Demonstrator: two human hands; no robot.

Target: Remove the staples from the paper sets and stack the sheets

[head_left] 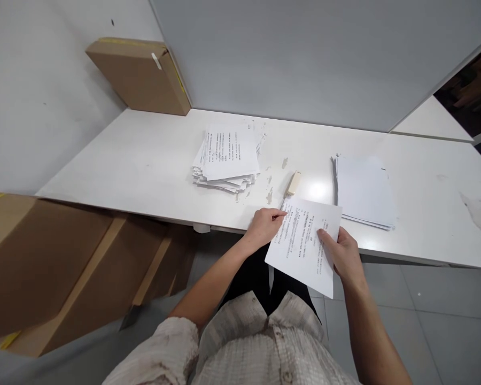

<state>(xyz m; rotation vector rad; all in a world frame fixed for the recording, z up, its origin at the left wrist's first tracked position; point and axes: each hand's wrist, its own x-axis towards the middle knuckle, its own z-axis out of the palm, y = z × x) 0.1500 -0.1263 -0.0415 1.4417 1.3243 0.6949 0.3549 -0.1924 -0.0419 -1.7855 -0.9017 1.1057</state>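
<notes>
Printed sheets of paper (300,240) are held tilted over the table's front edge, text side up; how many sheets there are I cannot tell. My right hand (340,251) grips their right edge, thumb on top and fingers underneath. At the upper left edge, my left hand (266,224) is closed in a pinch on the paper. Just beyond the paper's top corner lies a small cream-coloured oblong tool (293,183), which looks like a stapler. To its left is an uneven stack of printed sheets (228,152), and on the right a neater pile of mostly blank-faced paper (363,190).
The white table (144,160) runs against a grey panel (296,59). A brown cardboard box (140,75) leans in the back left corner. More large cartons (36,256) stand on the floor at the left. Grey marks spot the tabletop near the stack.
</notes>
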